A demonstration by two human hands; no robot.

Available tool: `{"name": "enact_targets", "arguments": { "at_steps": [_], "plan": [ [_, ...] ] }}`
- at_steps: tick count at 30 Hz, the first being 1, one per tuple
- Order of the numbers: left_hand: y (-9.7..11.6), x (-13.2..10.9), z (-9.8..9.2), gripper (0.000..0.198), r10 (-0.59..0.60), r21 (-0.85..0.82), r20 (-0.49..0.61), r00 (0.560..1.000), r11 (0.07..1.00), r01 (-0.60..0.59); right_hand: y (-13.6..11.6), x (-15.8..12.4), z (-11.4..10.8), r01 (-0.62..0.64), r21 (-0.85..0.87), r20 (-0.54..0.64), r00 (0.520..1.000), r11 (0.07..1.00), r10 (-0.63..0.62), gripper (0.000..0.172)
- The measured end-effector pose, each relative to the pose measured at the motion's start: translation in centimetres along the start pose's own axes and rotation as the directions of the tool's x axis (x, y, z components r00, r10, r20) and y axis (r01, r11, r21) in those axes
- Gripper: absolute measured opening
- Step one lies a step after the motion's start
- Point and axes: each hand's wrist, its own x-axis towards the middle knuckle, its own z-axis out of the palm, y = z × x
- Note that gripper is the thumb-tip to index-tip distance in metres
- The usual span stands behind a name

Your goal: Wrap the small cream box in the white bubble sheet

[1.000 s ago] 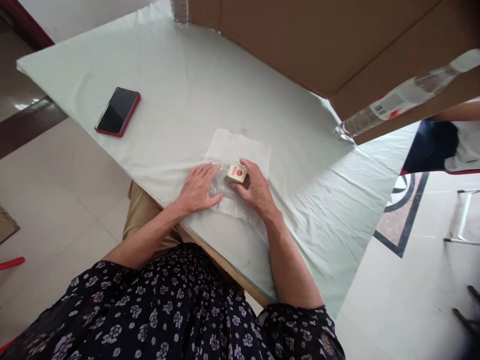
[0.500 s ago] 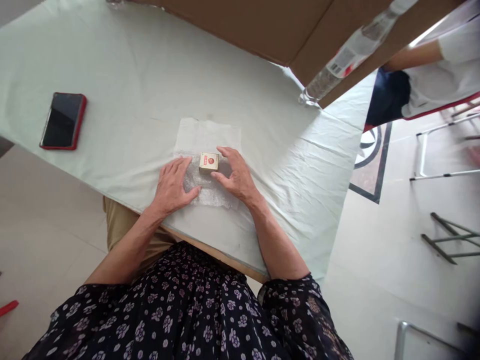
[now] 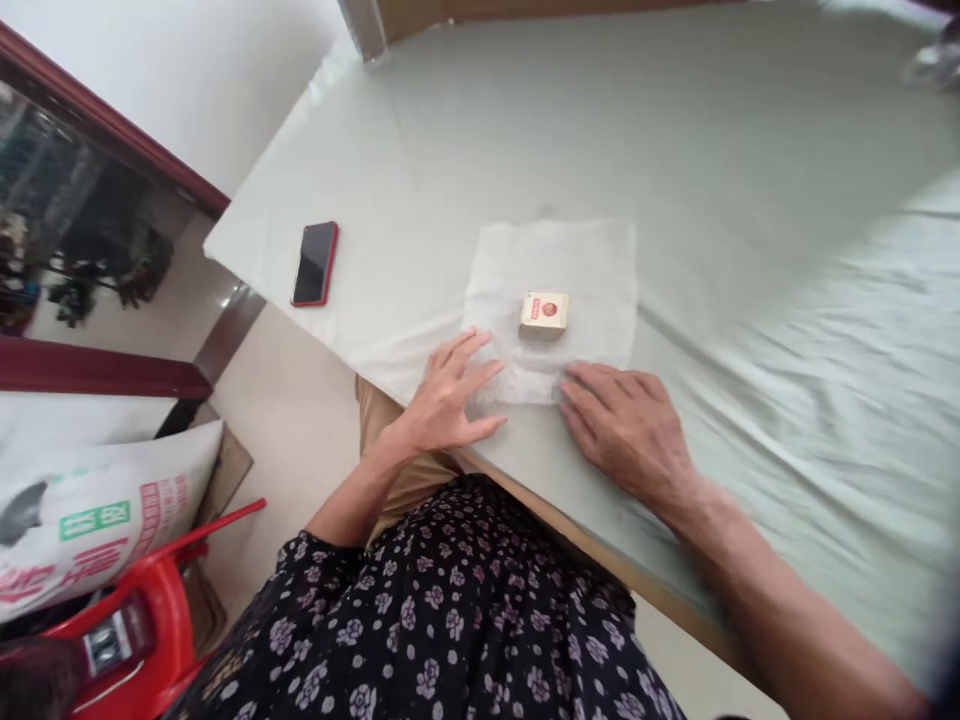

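A small cream box [image 3: 544, 314] with red print on its top sits on a square of bubble wrap [image 3: 577, 250] on the cloth-covered table. Neither hand touches the box. My left hand [image 3: 446, 395] is open with spread fingers, its fingertips at the wrap's near left corner. At the near right edge of the wrap lies my right hand [image 3: 626, 425], palm down. Its fingers are stretched out and the tips touch the edge; the underside of this hand is hidden.
A phone [image 3: 315, 264] with a red edge lies to the left on the pale tablecloth [image 3: 405, 190]. Part of a cardboard box [image 3: 525, 10] stands along the far side. Below left are a printed white sack [image 3: 112, 510] and a red plastic stool or chair [image 3: 169, 610].
My view has turned left. Both hands have drawn back from around the box toward the wrap's near edge. The box stays on the wrap.
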Motion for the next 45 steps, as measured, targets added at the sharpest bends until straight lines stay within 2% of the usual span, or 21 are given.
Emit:
{"name": "enact_targets", "arguments": {
  "at_steps": [4, 8, 10, 12, 14, 15, 17, 20, 23, 27, 31, 33, 35, 38, 41, 45],
  "plan": [
    [0.7, 0.2, -0.3, 0.057, 0.041, 0.009, 0.007, 0.999, 0.999, -0.041, -0.7, 1.2, -0.4, -0.009, -0.04, -0.036, 0.999, 0.999, 0.007, 0.025],
    [0.3, 1.2, 0.3, 0.045, 0.074, -0.039, -0.123, 0.99, 0.996, -0.079, -1.3, 2.9, -1.8, -0.154, -0.02, 0.098, 0.983, 0.988, 0.155, 0.029],
    [-0.1, 2.1, 1.1, 0.03, 0.034, -0.09, -0.207, 0.978, 0.994, -0.054, -1.2, 3.5, -2.0, -0.184, -0.002, 0.134, 0.974, 0.983, 0.183, 0.033],
    [0.0, 2.9, 1.6, 0.011, -0.018, -0.137, -0.303, 0.953, 0.99, -0.025, -1.0, 3.7, -2.2, -0.155, 0.032, 0.133, 0.98, 0.987, 0.149, 0.031],
    [0.4, 3.5, 1.7, 0.01, -0.067, -0.173, -0.321, 0.945, 0.985, 0.011, -0.9, 3.6, -2.4, -0.12, 0.059, 0.109, 0.988, 0.991, 0.113, 0.036],
    [0.6, 3.8, 1.6, 0.011, -0.085, -0.189, -0.314, 0.946, 0.982, 0.025, -0.7, 3.5, -2.6, -0.112, 0.071, 0.093, 0.99, 0.991, 0.105, 0.036],
    [0.9, 4.5, 1.3, 0.01, -0.114, -0.219, -0.258, 0.959, 0.974, 0.057, 0.1, 3.6, -2.7, -0.143, 0.102, 0.057, 0.989, 0.984, 0.138, 0.024],
    [0.6, 5.9, 0.8, 0.007, -0.143, -0.264, -0.205, 0.968, 0.961, 0.086, 1.5, 4.7, -2.8, -0.183, 0.162, -0.011, 0.982, 0.97, 0.188, 0.014],
    [0.1, 7.2, 0.4, 0.008, -0.169, -0.345, -0.211, 0.963, 0.934, 0.088, 2.4, 6.5, -3.0, -0.201, 0.242, -0.065, 0.973, 0.949, 0.222, 0.012],
    [0.1, 8.6, 0.2, 0.009, -0.218, -0.502, -0.207, 0.954, 0.861, 0.088, 3.6, 8.4, -2.8, -0.234, 0.354, -0.075, 0.958, 0.906, 0.276, 0.014],
    [0.5, 9.7, 0.5, 0.008, -0.309, -0.643, -0.159, 0.938, 0.753, 0.139, 5.1, 9.4, -1.7, -0.309, 0.47, 0.003, 0.937, 0.827, 0.348, 0.019],
    [0.7, 10.1, 0.7, 0.007, -0.365, -0.702, -0.104, 0.925, 0.686, 0.192, 5.4, 9.7, -1.3, -0.38, 0.53, 0.077, 0.912, 0.758, 0.403, 0.019],
    [0.7, 10.2, 1.0, 0.007, -0.395, -0.742, -0.097, 0.914, 0.64, 0.198, 5.2, 9.8, -1.3, -0.436, 0.566, 0.134, 0.886, 0.7, 0.443, 0.02],
    [0.7, 10.1, 1.4, 0.009, -0.401, -0.775, -0.118, 0.908, 0.609, 0.168, 4.4, 9.7, -1.6, -0.467, 0.589, 0.164, 0.868, 0.659, 0.469, 0.021],
    [0.7, 9.4, 1.6, 0.01, -0.399, -0.792, -0.121, 0.909, 0.591, 0.154, 3.4, 9.2, -1.8, -0.496, 0.561, 0.186, 0.855, 0.663, 0.483, 0.02],
    [1.1, 8.1, 1.5, 0.008, -0.379, -0.761, -0.114, 0.918, 0.628, 0.165, 2.3, 8.2, -2.0, -0.497, 0.537, 0.206, 0.861, 0.682, 0.464, 0.017]
  ]
}}
